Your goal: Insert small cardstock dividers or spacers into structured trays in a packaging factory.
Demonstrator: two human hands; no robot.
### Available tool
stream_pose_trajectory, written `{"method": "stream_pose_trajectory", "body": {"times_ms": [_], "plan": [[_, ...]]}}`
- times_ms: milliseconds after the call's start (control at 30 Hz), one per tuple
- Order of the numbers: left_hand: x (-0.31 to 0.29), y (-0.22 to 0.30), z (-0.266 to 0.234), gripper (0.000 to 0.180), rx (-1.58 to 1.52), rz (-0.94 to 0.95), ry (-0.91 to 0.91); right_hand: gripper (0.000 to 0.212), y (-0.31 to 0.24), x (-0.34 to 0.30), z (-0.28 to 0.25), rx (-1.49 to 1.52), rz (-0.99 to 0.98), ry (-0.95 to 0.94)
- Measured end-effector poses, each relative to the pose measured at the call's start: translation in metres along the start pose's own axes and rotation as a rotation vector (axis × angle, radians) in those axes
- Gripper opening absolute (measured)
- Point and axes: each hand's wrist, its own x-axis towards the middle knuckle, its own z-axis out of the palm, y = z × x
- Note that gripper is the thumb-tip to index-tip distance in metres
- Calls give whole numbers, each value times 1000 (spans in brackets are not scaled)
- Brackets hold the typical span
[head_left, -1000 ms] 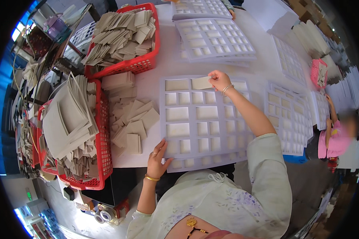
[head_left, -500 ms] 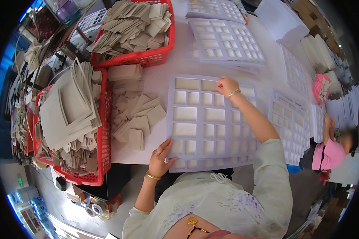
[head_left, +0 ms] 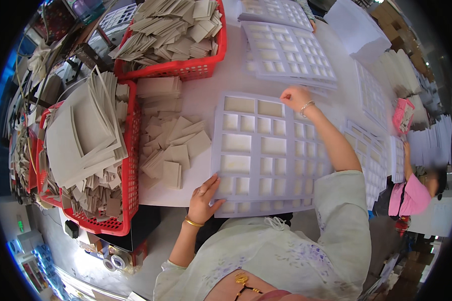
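A white panel with a grid of rectangular openings [head_left: 255,156] lies in front of me on top of another like it, whose lower edge shows below. At its lower left edge rests my left hand [head_left: 205,200], fingers stretched out flat and thumb apart. My right hand [head_left: 296,96] is closed in a pinch over the panel's far edge, just right of the wide upper opening. Whatever it pinches, if anything, is hidden. Loose grey cardboard pieces [head_left: 178,150] lie left of the panel, with a neat stack of them [head_left: 159,87] farther back.
Red baskets full of cardboard pieces stand at the left [head_left: 131,185] and far left [head_left: 198,70]. More grid panels are stacked at the back [head_left: 291,55] and right [head_left: 366,150]. A person in pink [head_left: 412,193] works at the far right, near a small pink basket [head_left: 403,116].
My right hand has moved right along the panel's far edge, away from the wide upper opening. My left hand stays at the lower left edge. The view has shifted slightly.
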Motion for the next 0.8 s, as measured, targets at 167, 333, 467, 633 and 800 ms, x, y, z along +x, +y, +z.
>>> {"method": "stream_pose_trajectory", "body": {"times_ms": [167,333,467,633,800], "plan": [[2,3,-1,67,31,-32,-14,19,-21,-4,13,-152,-409,-95],[2,5,1,69,46,-36,-28,28,-43,11,13,-204,-631,-164],[5,8,0,70,54,-56,-45,30,-43,22,9,-293,-774,-201],[5,12,2,70,42,-88,-54,30,-33,25,19,-297,-884,-130],[6,13,1,70,51,-96,-63,29,-27,19,23,-237,-890,-93]]}}
